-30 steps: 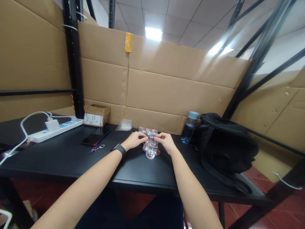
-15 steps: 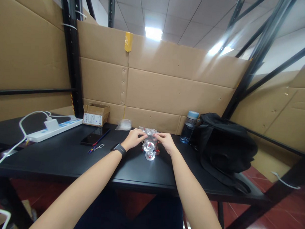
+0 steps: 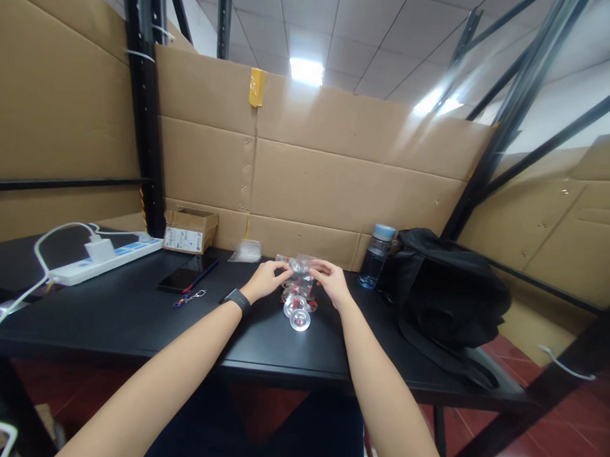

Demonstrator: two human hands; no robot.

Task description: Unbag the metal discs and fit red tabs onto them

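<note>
My left hand (image 3: pixel 268 278) pinches the left side of a clear plastic bag (image 3: pixel 300 266) near the middle of the black table. At the bag's right side, my right hand (image 3: pixel 330 280) grips it with thumb and fingers together. Just below the bag lie several clear round discs (image 3: pixel 300 319) with small red parts at their centres; they look like suction cups. They overlap in a small pile, and some are partly hidden under the bag. A dark watch (image 3: pixel 238 298) is on my left wrist.
To the left are a phone (image 3: pixel 186 274), a keyring (image 3: pixel 190 298), a white power strip (image 3: pixel 106 261) and an open cardboard box (image 3: pixel 191 230). A small clear packet (image 3: pixel 247 251) lies at the back. A water bottle (image 3: pixel 377 256) and a black backpack (image 3: pixel 447 293) stand on the right.
More of the discs have come out below the bag, and the pile has spread toward me. Both hands keep their hold on the bag at nearly the same place.
</note>
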